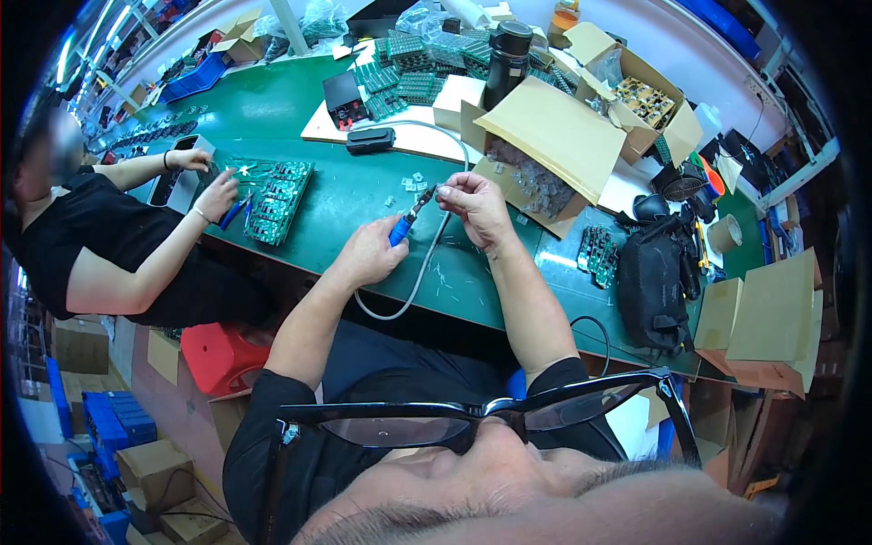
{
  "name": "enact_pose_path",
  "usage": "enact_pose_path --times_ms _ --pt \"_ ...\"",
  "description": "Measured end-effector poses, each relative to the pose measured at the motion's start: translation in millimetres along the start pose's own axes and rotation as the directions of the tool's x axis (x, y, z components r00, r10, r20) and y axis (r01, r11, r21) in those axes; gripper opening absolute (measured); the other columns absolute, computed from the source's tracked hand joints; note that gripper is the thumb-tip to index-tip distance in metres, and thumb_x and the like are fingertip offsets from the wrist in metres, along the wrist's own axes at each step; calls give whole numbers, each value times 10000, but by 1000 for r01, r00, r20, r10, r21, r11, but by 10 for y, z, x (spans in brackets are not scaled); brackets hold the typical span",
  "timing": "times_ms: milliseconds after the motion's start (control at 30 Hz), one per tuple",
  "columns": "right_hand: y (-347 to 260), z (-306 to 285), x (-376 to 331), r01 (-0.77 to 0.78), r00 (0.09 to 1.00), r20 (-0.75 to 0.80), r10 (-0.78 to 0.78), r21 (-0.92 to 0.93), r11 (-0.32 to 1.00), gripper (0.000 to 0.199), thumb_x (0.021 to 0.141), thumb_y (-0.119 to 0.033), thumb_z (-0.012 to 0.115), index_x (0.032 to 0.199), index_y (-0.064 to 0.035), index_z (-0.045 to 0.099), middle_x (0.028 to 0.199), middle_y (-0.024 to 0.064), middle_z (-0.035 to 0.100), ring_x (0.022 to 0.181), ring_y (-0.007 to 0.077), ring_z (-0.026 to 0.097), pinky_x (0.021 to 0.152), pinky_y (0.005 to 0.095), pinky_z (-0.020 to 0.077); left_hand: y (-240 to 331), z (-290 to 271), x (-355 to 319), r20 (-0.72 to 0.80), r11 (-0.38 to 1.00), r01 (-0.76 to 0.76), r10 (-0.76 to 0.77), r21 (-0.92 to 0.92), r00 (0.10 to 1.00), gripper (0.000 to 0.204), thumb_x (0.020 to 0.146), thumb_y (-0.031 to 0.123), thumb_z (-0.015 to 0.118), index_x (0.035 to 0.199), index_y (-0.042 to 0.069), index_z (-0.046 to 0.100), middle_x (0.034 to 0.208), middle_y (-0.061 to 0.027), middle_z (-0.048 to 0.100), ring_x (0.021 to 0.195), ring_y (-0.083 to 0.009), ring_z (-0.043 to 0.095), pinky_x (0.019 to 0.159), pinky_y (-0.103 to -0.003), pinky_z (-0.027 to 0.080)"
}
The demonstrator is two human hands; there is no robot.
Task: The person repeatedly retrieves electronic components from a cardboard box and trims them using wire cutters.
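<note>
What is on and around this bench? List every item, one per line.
soldering iron: one, blue grip, grey cord, left hand
small part: one, right fingertips, too small to identify
circuit boards: several, green, before co-worker
cardboard box: one, brown, open, behind hands
flask: one, black, far bench
bag: one, black, right
tape roll: one, tan, right
co-worker: one, black shirt, left
left hand: grips iron
right hand: pinches part

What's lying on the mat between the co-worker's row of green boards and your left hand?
Bare green mat in the head view, from the green boards to the left hand.
</note>
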State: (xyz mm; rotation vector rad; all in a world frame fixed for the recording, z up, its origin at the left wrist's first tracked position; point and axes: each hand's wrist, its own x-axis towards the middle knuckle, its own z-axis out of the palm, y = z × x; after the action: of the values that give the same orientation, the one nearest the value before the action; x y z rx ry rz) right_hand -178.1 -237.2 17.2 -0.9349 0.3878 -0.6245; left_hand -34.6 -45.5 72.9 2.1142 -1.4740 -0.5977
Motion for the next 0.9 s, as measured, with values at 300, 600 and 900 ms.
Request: enact_pose_path --times_ms 300,600,900 --pt "22 -44 29 -43 999 -13 44 35 998 124 931 -27 803 1011 -46 710 946 66 769 826 146 743 769 270 617 -97 84 18 -16 998 32 -32 -50 999 307 899 264 647 1051 0 677 833 -243 681 828 -433 656 789 -510 520" --pt "38 -1 23 -51 999 16 50 73 996 157 928 -26 804 1047 -43 702 971 79 768 863 169 740 813 306 619 -381 1 -12 134 908 104 -54 -407 990 284 859 282 693 965 19 678 804 -20 645 736 -135 586 701 -319 473" --pt "57 15 23 -23 999 -27 24 68 997 173 918 -35 817 1045 -39 700 995 95 768 879 180 741 832 316 623 -325 4 -29 122 950 106 -72 -294 990 295 853 267 702 1002 13 682 802 -23 637 764 -134 584 734 -308 473"
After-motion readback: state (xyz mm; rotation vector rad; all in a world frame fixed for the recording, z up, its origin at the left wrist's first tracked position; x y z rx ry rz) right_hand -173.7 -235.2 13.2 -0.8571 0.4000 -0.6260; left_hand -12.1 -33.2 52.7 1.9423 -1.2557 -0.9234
